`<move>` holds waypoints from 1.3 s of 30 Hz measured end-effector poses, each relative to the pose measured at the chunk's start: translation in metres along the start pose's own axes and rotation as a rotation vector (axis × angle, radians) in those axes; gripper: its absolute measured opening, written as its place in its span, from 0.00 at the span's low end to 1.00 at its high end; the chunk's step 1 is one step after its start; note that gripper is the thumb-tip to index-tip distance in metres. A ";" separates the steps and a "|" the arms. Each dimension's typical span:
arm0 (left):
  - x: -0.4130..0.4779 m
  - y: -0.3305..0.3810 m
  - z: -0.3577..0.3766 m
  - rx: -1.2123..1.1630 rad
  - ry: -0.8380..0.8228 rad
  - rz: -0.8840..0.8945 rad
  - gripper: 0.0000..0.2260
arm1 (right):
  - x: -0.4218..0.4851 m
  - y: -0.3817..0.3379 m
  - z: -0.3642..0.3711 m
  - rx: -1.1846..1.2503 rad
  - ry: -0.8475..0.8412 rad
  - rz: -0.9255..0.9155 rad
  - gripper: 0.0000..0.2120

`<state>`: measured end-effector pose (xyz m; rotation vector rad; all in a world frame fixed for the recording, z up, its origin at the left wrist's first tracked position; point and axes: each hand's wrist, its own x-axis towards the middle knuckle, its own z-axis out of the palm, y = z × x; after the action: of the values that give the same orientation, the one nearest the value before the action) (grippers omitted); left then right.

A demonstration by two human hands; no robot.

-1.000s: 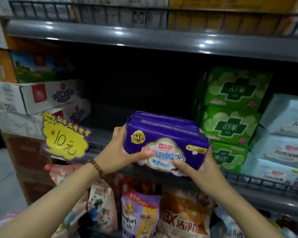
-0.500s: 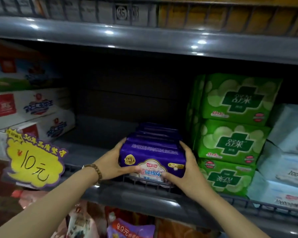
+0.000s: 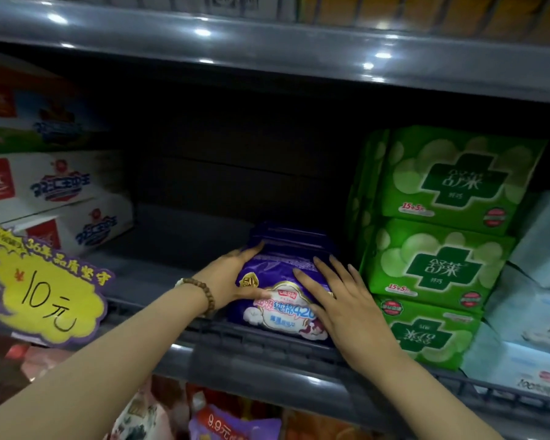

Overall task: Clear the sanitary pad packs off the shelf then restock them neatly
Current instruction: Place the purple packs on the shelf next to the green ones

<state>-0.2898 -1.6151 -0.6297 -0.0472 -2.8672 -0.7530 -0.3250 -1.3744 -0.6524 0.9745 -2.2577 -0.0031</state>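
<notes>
Holding a purple plastic sanitary pad pack [image 3: 280, 300] down on the grey metal shelf [image 3: 178, 265].

Clasps the pack's left end with the left hand [image 3: 232, 277], fingers along the side and thumb on the front; lays the right hand [image 3: 340, 300] flat over its top right, fingers straight and spread, grasping nothing. Sits between both palms, just behind the wire front rail [image 3: 261, 339]. Reads "50" on a gold badge and "纯棉420" in blue. Just right of the right hand, stacked green pad packs [image 3: 438, 265] marked "舒莱" and "15+5". Well left of the left hand, a yellow card price tag [image 3: 45, 296] reading "10元".
</notes>
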 end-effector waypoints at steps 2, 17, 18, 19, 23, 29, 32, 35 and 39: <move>0.000 0.002 0.000 0.002 0.014 0.006 0.43 | 0.003 0.001 0.000 0.004 -0.011 0.008 0.26; -0.179 -0.001 0.019 -0.227 0.455 0.133 0.17 | -0.074 -0.096 -0.050 0.530 -0.124 0.080 0.27; -0.197 -0.009 0.031 -0.251 0.453 0.107 0.15 | -0.089 -0.113 -0.047 0.591 -0.162 0.082 0.27; -0.213 -0.018 0.043 -0.260 0.428 0.058 0.14 | -0.105 -0.130 -0.040 0.644 -0.211 0.088 0.27; -0.269 -0.073 0.110 -0.272 0.086 -0.344 0.17 | -0.173 -0.187 0.011 0.819 -0.440 0.183 0.26; -0.308 -0.123 0.186 -0.408 -0.377 -0.757 0.22 | -0.234 -0.249 0.082 1.029 -0.960 0.576 0.33; -0.320 -0.175 0.242 -0.451 -0.299 -0.909 0.36 | -0.244 -0.263 0.102 1.284 -1.027 0.989 0.19; -0.329 -0.223 0.295 -0.583 -0.226 -1.023 0.46 | -0.257 -0.272 0.127 1.424 -1.115 1.343 0.12; -0.320 -0.201 0.278 -0.630 -0.169 -1.118 0.35 | -0.267 -0.284 0.153 1.378 -1.144 1.477 0.13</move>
<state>-0.0347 -1.6495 -1.0222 1.5332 -2.4552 -1.8320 -0.0981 -1.4443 -0.9973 -0.8043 -3.2988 2.2949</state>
